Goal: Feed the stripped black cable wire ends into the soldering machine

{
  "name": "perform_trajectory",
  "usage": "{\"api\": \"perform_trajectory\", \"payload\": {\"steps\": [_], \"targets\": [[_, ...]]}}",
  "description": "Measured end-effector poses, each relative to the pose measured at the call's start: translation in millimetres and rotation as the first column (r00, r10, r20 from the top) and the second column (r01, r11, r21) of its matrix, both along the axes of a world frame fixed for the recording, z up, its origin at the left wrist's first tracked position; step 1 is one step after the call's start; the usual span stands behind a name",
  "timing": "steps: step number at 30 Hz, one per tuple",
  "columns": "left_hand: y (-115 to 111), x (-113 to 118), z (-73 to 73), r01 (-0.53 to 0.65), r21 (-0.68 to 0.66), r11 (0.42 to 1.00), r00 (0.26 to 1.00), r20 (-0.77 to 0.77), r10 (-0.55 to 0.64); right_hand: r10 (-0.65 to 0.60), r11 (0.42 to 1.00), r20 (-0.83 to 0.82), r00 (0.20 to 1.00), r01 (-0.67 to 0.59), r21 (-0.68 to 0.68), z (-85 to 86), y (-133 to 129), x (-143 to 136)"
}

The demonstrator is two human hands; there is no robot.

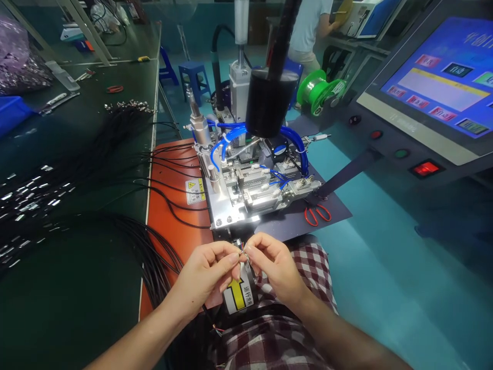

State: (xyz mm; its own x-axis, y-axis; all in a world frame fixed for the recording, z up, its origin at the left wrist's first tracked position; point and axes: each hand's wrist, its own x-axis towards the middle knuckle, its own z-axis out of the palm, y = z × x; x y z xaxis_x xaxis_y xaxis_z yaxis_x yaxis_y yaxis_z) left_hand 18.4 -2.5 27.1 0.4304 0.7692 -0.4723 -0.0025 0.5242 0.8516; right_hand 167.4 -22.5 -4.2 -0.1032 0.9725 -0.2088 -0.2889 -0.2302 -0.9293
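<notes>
My left hand [213, 267] and my right hand [275, 264] meet above my lap, just in front of the machine. Both are closed in a pinch, thumb against forefinger, on thin wires [242, 251] at a cable end. A small white piece shows just above the fingertips, too small to name. The rest of what they hold is hidden by the fingers. Below my left hand hangs another black cable end [216, 328] with bare coloured wires. A black roller with a yellow arrow label [239, 295] lies behind and under the hands.
The metal machine [246, 190] with blue air tubes stands ahead on an orange board [175, 180]. Black cables [154, 252] run from the dark table at left. Red-handled scissors [318, 215], a green solder spool [318, 92] and a touch screen [442, 77] are at right. Another person [311, 31] works behind.
</notes>
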Motion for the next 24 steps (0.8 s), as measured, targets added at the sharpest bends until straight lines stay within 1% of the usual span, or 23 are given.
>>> {"api": "perform_trajectory", "payload": {"steps": [6, 9, 15, 19, 24], "targets": [[0.3, -2.1, -7.5, -0.014, -0.045, 0.999, 0.999, 0.05, 0.016, -0.009, 1.0, 0.026, 1.0, 0.009, 0.026, -5.5, 3.4, -4.4], [1.1, -0.9, -6.2, -0.037, -0.045, 0.998, 0.999, 0.03, 0.038, -0.019, 1.0, 0.006, 1.0, 0.019, 0.006, -8.2, 4.8, -2.0], [-2.8, 0.6, -3.3, -0.113, -0.037, 0.993, 0.994, -0.015, 0.112, -0.092, 0.996, -0.007, 0.996, 0.092, 0.01, -8.3, 1.1, 8.1], [-4.6, 1.1, -2.8, -0.127, -0.044, 0.991, 0.991, -0.044, 0.125, -0.067, 0.998, -0.043, 0.997, 0.067, -0.004, -5.0, -3.9, 6.4], [-4.7, 2.5, -2.4, -0.134, -0.049, 0.99, 0.99, -0.05, 0.132, -0.031, 0.995, -0.146, 0.989, 0.017, -0.094, 1.6, -4.7, 0.8]]}}
